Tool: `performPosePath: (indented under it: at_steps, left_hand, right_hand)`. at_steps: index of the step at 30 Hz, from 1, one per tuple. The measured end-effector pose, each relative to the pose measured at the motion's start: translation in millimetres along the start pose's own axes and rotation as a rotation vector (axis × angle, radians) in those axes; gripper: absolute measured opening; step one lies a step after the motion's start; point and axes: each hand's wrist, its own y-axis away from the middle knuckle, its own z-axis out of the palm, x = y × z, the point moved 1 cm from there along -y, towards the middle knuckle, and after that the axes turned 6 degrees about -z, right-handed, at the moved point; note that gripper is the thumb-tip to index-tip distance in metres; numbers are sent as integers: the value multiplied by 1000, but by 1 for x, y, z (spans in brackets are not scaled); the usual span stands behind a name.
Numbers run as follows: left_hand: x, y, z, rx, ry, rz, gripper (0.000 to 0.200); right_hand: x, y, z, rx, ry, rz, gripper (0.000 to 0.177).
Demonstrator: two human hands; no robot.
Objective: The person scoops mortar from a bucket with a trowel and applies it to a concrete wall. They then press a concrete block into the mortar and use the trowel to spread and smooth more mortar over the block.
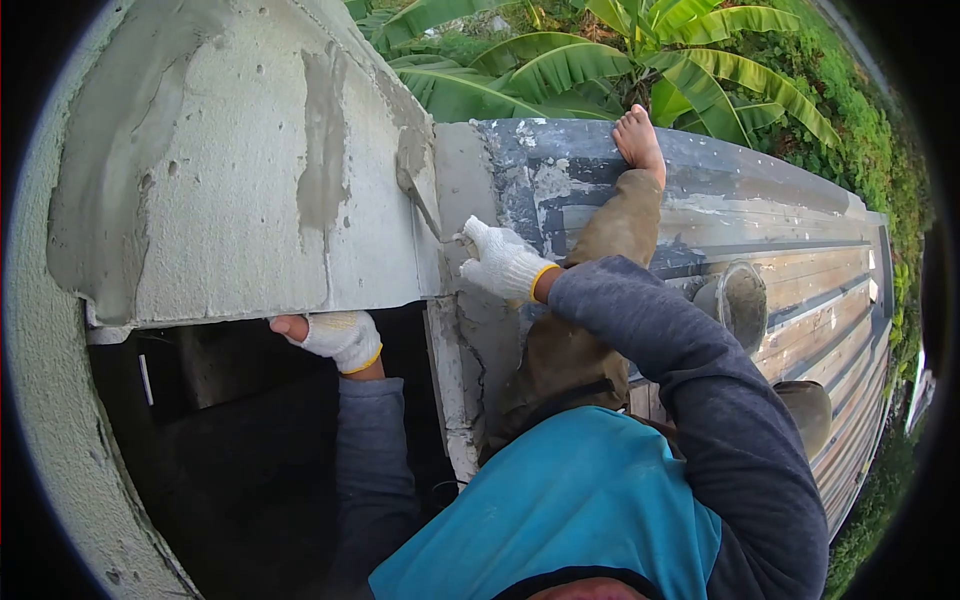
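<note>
My right hand [500, 262], in a white knit glove with a yellow cuff, is closed round the handle of a trowel [420, 197]. The trowel's blade lies against the grey concrete wall [240, 190], near its right-hand corner. Damp, darker mortar [323, 140] streaks the wall's face. Lower down, my left hand [345, 340], gloved the same way with a bare thumb tip, grips the wall's bottom edge above a dark opening. Most of the left fingers are hidden.
Weathered corrugated roofing [800, 290] lies to the right, with my bare foot [640, 140] on it. A mortar-smeared bucket [742, 305] stands beside my right arm. The dark opening [250, 450] drops away below the wall. Banana leaves [560, 75] grow beyond.
</note>
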Motion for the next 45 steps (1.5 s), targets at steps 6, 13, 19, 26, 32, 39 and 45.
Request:
performPosePath:
  at_steps: [6, 13, 19, 26, 32, 39, 45]
  left_hand:
    - [-2, -2, -6, 8, -5, 2, 100]
    - [-1, -3, 0, 16, -13, 36, 102]
    - [-3, -5, -5, 37, -13, 38, 101]
    - [-5, -6, -9, 38, -60, 56, 100]
    - [0, -3, -2, -17, -14, 5, 101]
    - [-2, -6, -3, -5, -31, 28, 101]
    - [1, -5, -1, -8, -39, 29, 100]
  right_hand:
    - [-21, -9, 2, 119, -98, 153, 37]
    - [-30, 19, 7, 13, 1, 31, 38]
    - [20, -14, 22, 118, -237, 180, 31]
    - [11, -54, -15, 23, -342, 195, 29]
    - [-17, 6, -3, 35, -55, 5, 44]
    - [-30, 29, 20, 92, -210, 182, 39]
    - [-47, 40, 22, 66, -64, -39, 38]
